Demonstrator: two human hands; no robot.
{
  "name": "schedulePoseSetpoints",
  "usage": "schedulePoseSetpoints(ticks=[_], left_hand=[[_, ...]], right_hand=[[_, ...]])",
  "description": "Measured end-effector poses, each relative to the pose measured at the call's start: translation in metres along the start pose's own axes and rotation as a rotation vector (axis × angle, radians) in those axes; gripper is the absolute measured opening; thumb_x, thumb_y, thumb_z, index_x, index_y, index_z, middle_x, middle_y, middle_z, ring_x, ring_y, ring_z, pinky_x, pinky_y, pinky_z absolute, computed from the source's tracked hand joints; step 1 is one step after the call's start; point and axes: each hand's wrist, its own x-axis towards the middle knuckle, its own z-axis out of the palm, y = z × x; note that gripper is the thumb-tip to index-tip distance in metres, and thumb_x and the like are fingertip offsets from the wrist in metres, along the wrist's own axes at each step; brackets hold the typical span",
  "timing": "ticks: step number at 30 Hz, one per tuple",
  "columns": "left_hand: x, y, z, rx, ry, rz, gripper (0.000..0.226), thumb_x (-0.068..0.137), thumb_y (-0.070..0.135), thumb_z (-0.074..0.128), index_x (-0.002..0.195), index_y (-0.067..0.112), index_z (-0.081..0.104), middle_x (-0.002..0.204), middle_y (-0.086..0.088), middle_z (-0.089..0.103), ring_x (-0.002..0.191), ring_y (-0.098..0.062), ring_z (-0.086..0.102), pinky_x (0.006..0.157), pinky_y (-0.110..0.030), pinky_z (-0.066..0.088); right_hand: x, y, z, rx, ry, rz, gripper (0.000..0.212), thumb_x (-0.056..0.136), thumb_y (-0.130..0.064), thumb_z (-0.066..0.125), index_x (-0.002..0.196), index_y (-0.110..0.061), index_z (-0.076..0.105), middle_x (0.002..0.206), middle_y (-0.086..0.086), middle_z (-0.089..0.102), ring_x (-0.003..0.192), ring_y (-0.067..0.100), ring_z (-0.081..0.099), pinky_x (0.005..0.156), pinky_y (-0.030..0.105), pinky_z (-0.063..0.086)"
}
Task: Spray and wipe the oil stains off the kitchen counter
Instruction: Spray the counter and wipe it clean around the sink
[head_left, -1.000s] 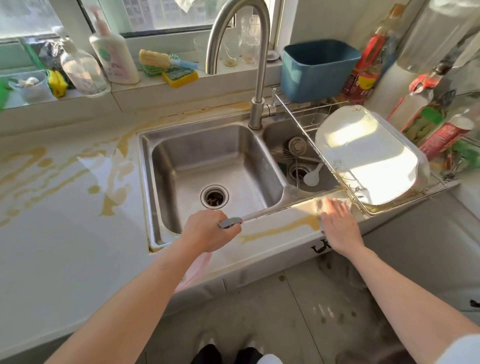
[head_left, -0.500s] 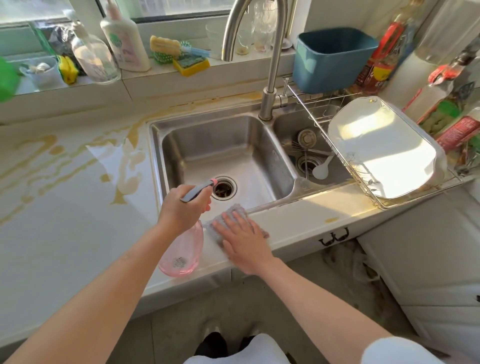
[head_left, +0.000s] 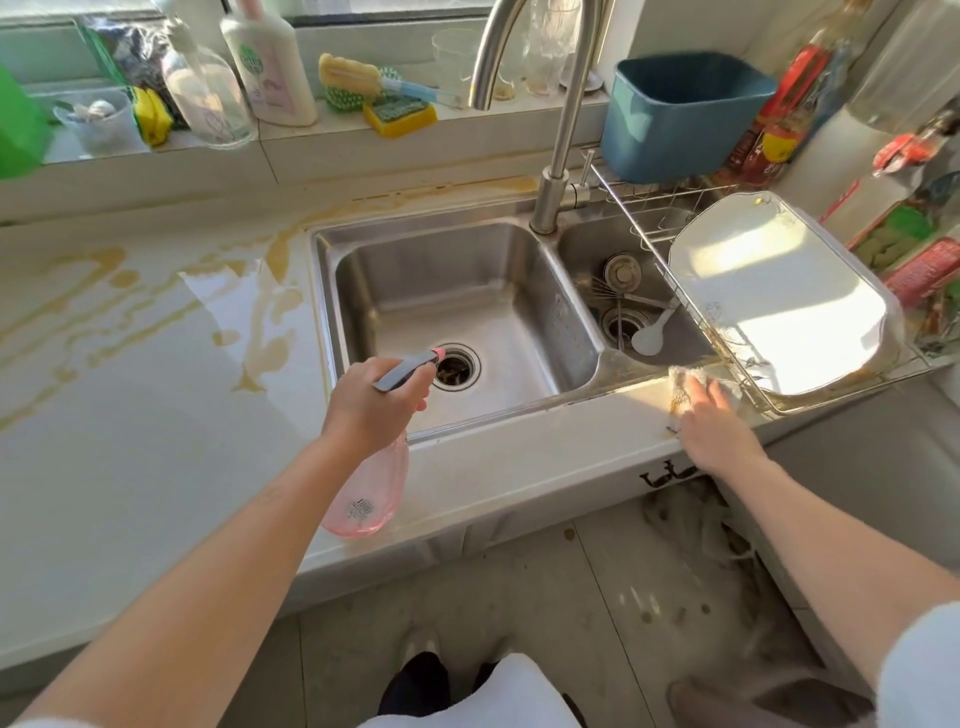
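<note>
My left hand (head_left: 371, 402) grips the grey head of a pink spray bottle (head_left: 369, 493), held over the front rim of the sink (head_left: 467, 306). My right hand (head_left: 714, 423) presses flat on a pale cloth (head_left: 683, 384) on the counter strip in front of the small basin, beside the dish rack. Yellow-brown oil stains (head_left: 104, 306) streak the white counter (head_left: 130, 441) left of the sink, and more run along the back edge behind it. A small yellow smear shows under the cloth.
A wire dish rack (head_left: 649, 208) with a white tray (head_left: 779, 296) spans the right basin. The tall faucet (head_left: 561, 130) rises behind the sink. A blue bin (head_left: 680, 114), bottles and sponges line the sill. Sauce bottles crowd the right corner.
My right hand slid the cloth from beside the spray bottle rightwards along the front counter strip to the dish rack. My left hand keeps holding the spray bottle in about the same spot.
</note>
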Motion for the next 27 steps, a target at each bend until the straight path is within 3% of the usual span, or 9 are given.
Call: schedulePoseSetpoints(ticks=[4,7,11,15,19,21,22,25,27], left_hand=[[0.004,-0.001,0.001,-0.004,-0.011,-0.027,0.044,0.085,0.052,0.051,0.051,0.027,0.061,0.065,0.005,0.072,0.072,-0.021,0.070,0.078,-0.050,0.058],[0.006,-0.004,-0.001,-0.045,-0.003,-0.051,0.044,0.086,0.052,0.052,0.055,0.023,0.065,0.065,0.003,0.072,0.072,-0.023,0.071,0.079,-0.050,0.058],[0.006,-0.007,-0.003,-0.081,0.025,-0.056,0.044,0.088,0.046,0.054,0.057,0.019,0.067,0.066,0.000,0.072,0.072,-0.028,0.071,0.078,-0.051,0.058],[0.002,-0.007,-0.005,-0.087,0.045,-0.044,0.044,0.090,0.046,0.053,0.060,0.017,0.068,0.065,0.000,0.072,0.071,-0.027,0.071,0.077,-0.050,0.059],[-0.004,-0.006,-0.005,-0.089,0.059,-0.025,0.044,0.090,0.044,0.052,0.057,0.019,0.066,0.065,0.000,0.072,0.071,-0.025,0.070,0.075,-0.047,0.058],[-0.008,-0.006,-0.006,-0.104,0.073,-0.024,0.043,0.087,0.045,0.052,0.055,0.021,0.065,0.064,0.001,0.071,0.071,-0.024,0.070,0.074,-0.046,0.057],[-0.009,-0.007,-0.008,-0.115,0.084,-0.027,0.042,0.086,0.045,0.052,0.054,0.021,0.065,0.064,0.001,0.071,0.071,-0.023,0.070,0.075,-0.045,0.056],[-0.010,-0.010,-0.014,-0.151,0.126,-0.052,0.042,0.087,0.037,0.052,0.052,0.016,0.064,0.067,-0.003,0.072,0.074,-0.024,0.070,0.078,-0.043,0.055],[-0.010,-0.014,-0.018,-0.172,0.152,-0.054,0.046,0.090,0.034,0.052,0.054,0.010,0.064,0.070,-0.006,0.073,0.079,-0.026,0.071,0.079,-0.042,0.054]], right_hand=[[-0.017,-0.033,0.002,0.178,0.189,0.100,0.051,0.099,-0.020,0.040,0.147,-0.010,0.026,0.152,0.017,0.029,0.141,0.034,0.028,0.099,0.046,0.043],[-0.023,-0.051,0.009,0.062,0.225,0.052,0.049,0.095,-0.025,0.046,0.139,-0.008,0.034,0.141,0.019,0.045,0.129,0.034,0.045,0.097,0.043,0.044],[-0.038,-0.084,0.008,-0.090,0.222,0.026,0.047,0.091,-0.030,0.049,0.131,-0.006,0.042,0.122,0.016,0.059,0.104,0.030,0.062,0.079,0.037,0.051],[-0.055,-0.124,0.013,-0.184,0.251,-0.097,0.051,0.090,-0.030,0.046,0.135,-0.007,0.040,0.120,0.017,0.060,0.098,0.027,0.063,0.077,0.035,0.051],[-0.080,-0.168,0.027,-0.152,0.269,-0.297,0.056,0.091,-0.029,0.047,0.144,-0.015,0.036,0.139,0.017,0.050,0.116,0.028,0.059,0.092,0.043,0.049],[-0.093,-0.187,0.030,-0.102,0.299,-0.380,0.055,0.085,-0.028,0.055,0.139,-0.026,0.046,0.138,0.008,0.054,0.112,0.024,0.063,0.078,0.038,0.055],[-0.094,-0.192,0.032,-0.026,0.278,-0.425,0.056,0.084,-0.024,0.056,0.138,-0.029,0.047,0.138,0.004,0.055,0.112,0.023,0.063,0.073,0.037,0.055],[-0.087,-0.178,0.022,0.238,0.189,-0.466,0.054,0.086,-0.015,0.049,0.137,-0.036,0.046,0.130,-0.001,0.060,0.111,0.026,0.061,0.078,0.037,0.052],[-0.075,-0.148,0.012,0.363,0.316,-0.389,0.053,0.087,-0.009,0.047,0.133,-0.034,0.050,0.125,-0.002,0.062,0.103,0.024,0.063,0.075,0.036,0.052]])
